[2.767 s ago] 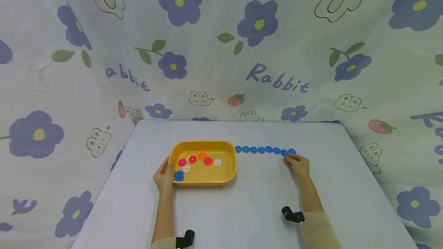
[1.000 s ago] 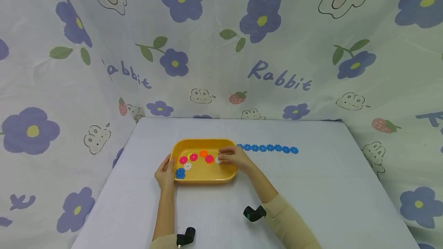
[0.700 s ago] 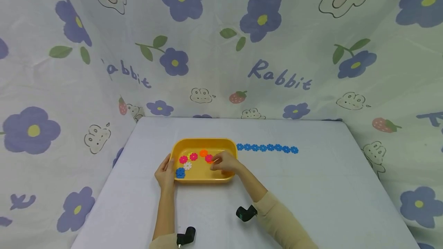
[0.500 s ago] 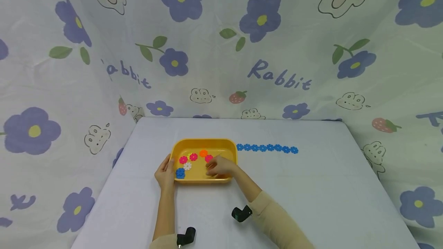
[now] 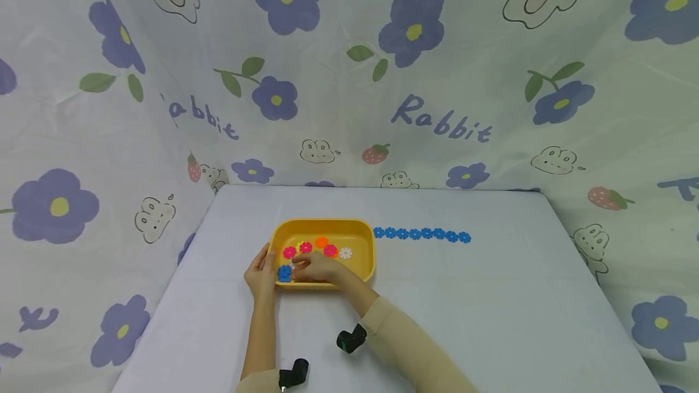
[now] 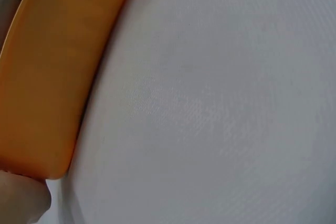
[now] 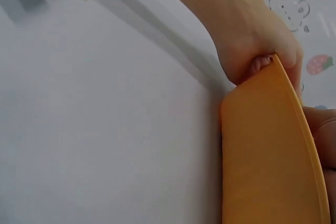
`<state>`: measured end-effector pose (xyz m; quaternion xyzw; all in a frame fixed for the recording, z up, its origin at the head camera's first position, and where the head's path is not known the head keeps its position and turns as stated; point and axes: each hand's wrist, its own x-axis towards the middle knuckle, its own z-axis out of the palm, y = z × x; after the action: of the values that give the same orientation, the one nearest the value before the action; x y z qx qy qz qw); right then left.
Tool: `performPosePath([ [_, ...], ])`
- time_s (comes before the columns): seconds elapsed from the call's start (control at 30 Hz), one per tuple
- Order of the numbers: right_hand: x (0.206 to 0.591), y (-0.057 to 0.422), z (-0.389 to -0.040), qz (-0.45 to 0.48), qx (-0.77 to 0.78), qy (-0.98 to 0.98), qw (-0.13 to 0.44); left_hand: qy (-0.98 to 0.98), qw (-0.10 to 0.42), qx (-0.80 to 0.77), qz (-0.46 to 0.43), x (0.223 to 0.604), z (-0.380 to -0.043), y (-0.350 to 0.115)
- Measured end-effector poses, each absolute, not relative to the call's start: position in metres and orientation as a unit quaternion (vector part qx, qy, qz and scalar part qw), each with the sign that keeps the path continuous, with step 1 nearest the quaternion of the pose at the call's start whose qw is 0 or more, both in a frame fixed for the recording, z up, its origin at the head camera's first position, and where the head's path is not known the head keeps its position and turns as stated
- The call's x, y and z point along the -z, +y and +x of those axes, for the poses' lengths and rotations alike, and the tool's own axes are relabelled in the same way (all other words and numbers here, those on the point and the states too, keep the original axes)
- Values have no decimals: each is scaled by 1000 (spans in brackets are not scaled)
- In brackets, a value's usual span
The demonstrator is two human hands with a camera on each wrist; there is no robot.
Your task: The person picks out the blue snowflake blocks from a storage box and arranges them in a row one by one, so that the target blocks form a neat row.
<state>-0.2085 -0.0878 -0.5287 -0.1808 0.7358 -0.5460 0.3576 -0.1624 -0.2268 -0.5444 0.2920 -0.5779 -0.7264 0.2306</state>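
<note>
A yellow tray stands on the table, and my left hand grips its left end. In the right wrist view the left hand curls round the tray's corner. Inside the tray, my right hand reaches left with thumb and forefinger apart. Its fingertips are beside the blue flower-shaped pieces in the near left corner and partly cover a white piece. Pink flower pieces, an orange piece and another white flower piece lie behind and to the right of the right hand.
A row of several blue flower pieces runs rightward from the tray's right side along the white table. Patterned cloth hangs behind and at the sides. A black wrist camera sits on the right forearm.
My right hand has left the far end of the blue row, entered the tray and moved left across it to the blue pieces. The left hand stays on the tray.
</note>
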Motion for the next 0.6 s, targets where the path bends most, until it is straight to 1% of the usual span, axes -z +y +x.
performPosePath([
  [0.13,533,-106,-210,-149,601,685,384,-573,233,732,284,544,-162,-227],
  [0.27,533,-120,-212,-88,655,629,409,-576,233,729,287,544,-162,-227],
  [0.43,531,-127,-213,-14,694,584,421,-580,225,729,287,544,-162,-228],
  [0.53,530,-127,-214,-17,707,561,430,-575,226,734,281,543,-162,-228],
  [0.6,530,-128,-213,-41,705,561,433,-576,226,735,278,541,-162,-229],
])
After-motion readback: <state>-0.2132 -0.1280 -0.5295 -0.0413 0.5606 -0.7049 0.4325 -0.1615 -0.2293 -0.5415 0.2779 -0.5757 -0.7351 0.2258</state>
